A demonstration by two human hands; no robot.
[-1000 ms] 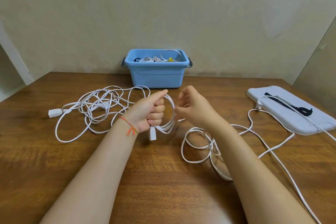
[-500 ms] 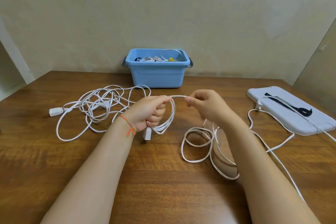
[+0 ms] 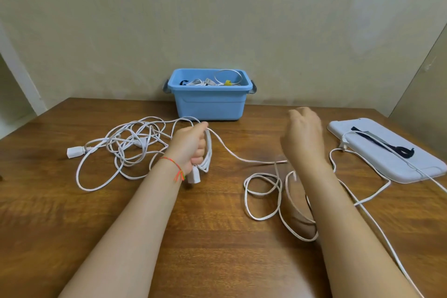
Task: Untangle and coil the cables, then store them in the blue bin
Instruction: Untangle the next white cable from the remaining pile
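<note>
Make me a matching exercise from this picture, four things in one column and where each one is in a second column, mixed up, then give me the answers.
Things:
1. blue bin
2. tangled cable
3. grey lid
4. coil

Places:
A. gripped in the left hand
B. flat at the table's right edge
C. loose on the table, left of the hands
D. at the back, against the wall

Pairs: 1-D, 2-C, 3-B, 4-A

Pale lid (image 3: 387, 150) with dark strap (image 3: 396, 149) on wooden table (image 3: 217, 237).
</note>
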